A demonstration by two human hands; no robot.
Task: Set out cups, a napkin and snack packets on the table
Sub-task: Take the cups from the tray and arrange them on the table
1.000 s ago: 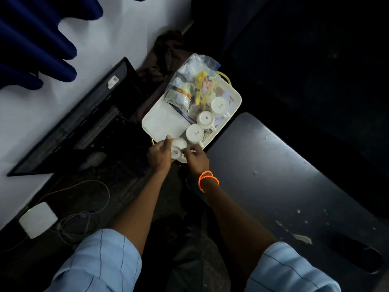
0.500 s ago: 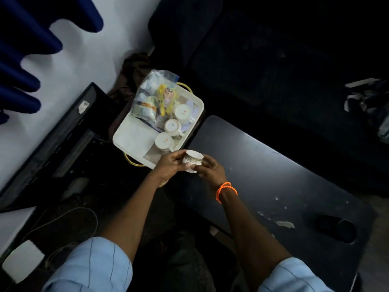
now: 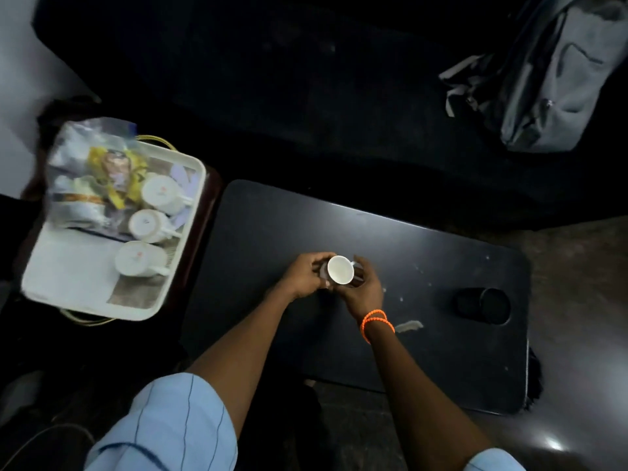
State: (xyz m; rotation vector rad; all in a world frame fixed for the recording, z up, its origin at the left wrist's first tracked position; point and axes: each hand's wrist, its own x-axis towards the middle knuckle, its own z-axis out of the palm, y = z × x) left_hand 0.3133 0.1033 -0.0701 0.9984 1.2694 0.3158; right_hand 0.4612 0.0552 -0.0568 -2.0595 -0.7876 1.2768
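Held between both hands above the middle of the dark bench point(image 3: 272, 232): one white cup point(image 3: 341, 269), mouth turned up toward the camera, pale inside showing. Left hand point(image 3: 304, 277) curled against the cup's left side, fingers wrapped round toward the far rim. Right hand point(image 3: 365, 288) cupped on the right side, fingers bent along the wall of the cup, an orange bracelet point(image 3: 376, 321) at the wrist. Cannot tell whether the cup's base touches the bench or hangs just above it, hidden by the hands. Well apart to the left, just beside the bench's left edge: a white tray point(image 3: 68, 277) carrying three more white cups in a row, upside down, handles pointing right, namely the far cup point(image 3: 161, 191), the middle cup point(image 3: 147, 223) and the near cup point(image 3: 137, 258). Beyond them on the same tray, blurred: a clear plastic bag of snack packets point(image 3: 88, 171), yellow wrapping visible inside. Near the bench's right end, well clear of the hands: a dark round holder point(image 3: 482, 305). Scattered pale flecks and a pale smear point(image 3: 409, 326) on the bench just right of the bracelet. At top right, off the bench: a grey backpack point(image 3: 557, 79). Light blue sleeves point(image 3: 170, 426) at the bottom edge.
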